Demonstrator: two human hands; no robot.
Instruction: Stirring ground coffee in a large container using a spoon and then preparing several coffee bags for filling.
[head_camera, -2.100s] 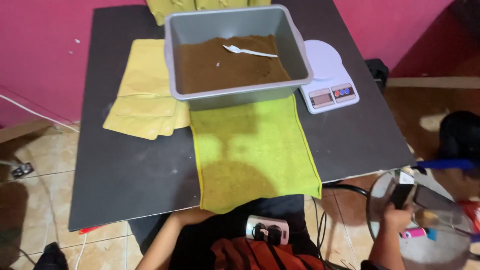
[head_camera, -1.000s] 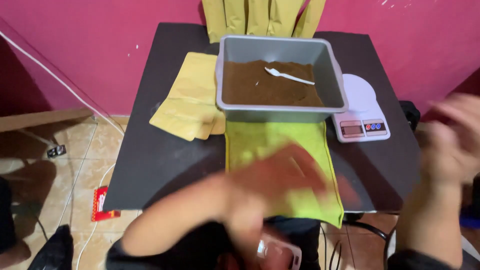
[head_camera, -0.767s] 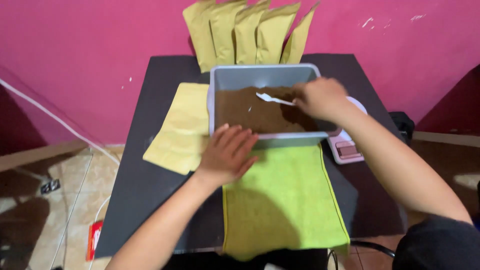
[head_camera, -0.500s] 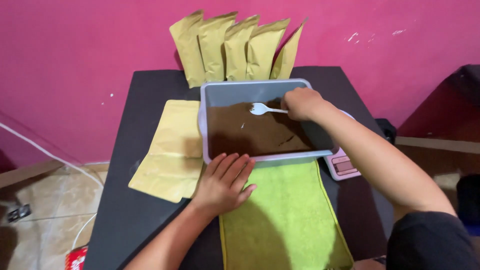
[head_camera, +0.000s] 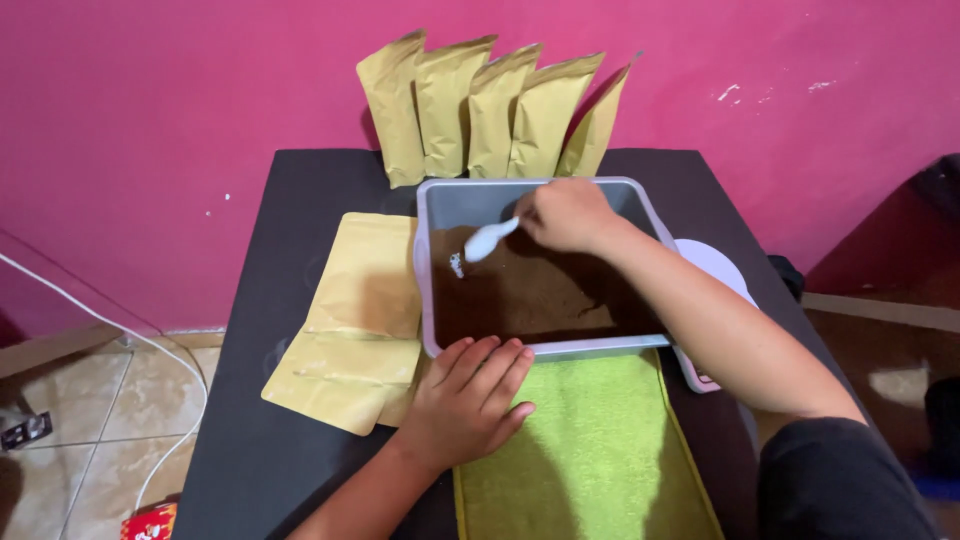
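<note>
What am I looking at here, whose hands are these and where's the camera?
There is no machine here. The picture comes from a camera worn on a person's head, looking down at their own two bare hands over a dark table against a pink wall. The right hand holds a white plastic spoon over brown powder in a grey tub. The left hand rests flat at the tub's near edge, partly on a green towel. Flat tan pouches lie to the left, more tan pouches stand against the wall, and a white scale peeks out behind the right arm.
</note>
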